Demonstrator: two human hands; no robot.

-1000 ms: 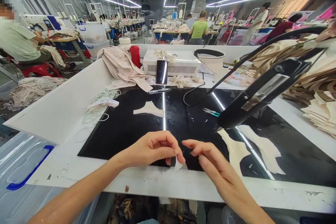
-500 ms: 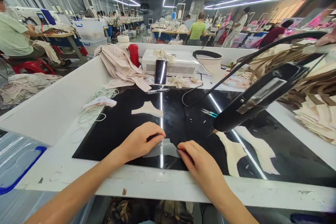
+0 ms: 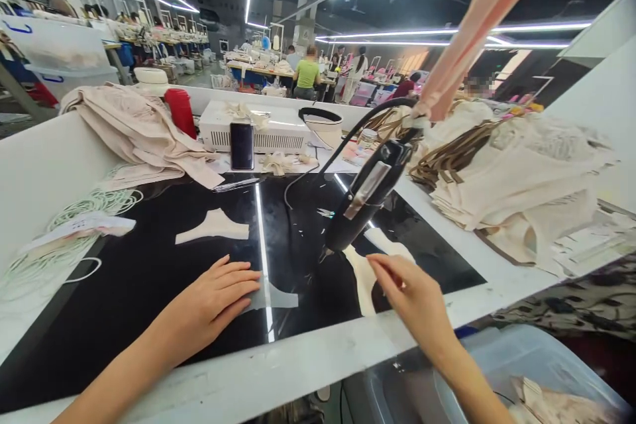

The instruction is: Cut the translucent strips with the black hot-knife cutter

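My left hand [image 3: 218,298] lies flat, fingers spread, on the left part of a translucent grey piece [image 3: 281,298] on the black mat [image 3: 149,271]. My right hand [image 3: 405,278] is pinched at the edge of a cream fabric piece [image 3: 362,278]; whether the piece is between the fingertips is hard to tell. A second cream piece [image 3: 387,243] lies just behind that hand. Further back on the left rests another cream cutout [image 3: 213,225]. Between my hands hangs a black handheld tool [image 3: 365,195], its tip low over the mat.
Small scissors [image 3: 325,212] lie behind the tool. A phone [image 3: 242,146] leans on a white box [image 3: 288,132], beside a red cup [image 3: 180,112]. Pale cord [image 3: 94,202] lies at left, stacked fabric [image 3: 521,172] at right. A person in green [image 3: 307,73] is far back.
The view has turned right. My left hand has flattened onto the grey piece. My right hand has left that piece and moved right to the cream piece.
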